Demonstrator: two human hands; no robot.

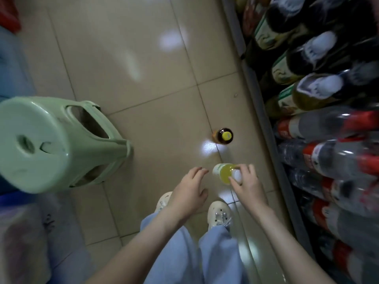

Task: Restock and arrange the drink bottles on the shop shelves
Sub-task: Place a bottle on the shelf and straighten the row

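Bottle (222, 171), yellow drink, white cap, stands on floor (143, 78) near shelf (256, 95). Right hand (248, 183) has fingers curled round the cap. Left hand (192, 187) hovers just beside it, fingers relaxed and holding nothing. Best lifted straight up by the neck, with left hand steadying the body, then faced into a matching row.

Glossy floor tiles (127, 58), smooth plastic stool (41, 144), clear plastic bottles (328, 160).

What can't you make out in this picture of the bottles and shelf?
Head view only:
- Shelf bottles: labels unreadable, smeared by motion blur.
- Yellow bottle: cap partly covered by the right hand; label too small to read.
- Dark bottle: seen from above, label hidden.
- Blue things at the left edge: cut off and blurred.
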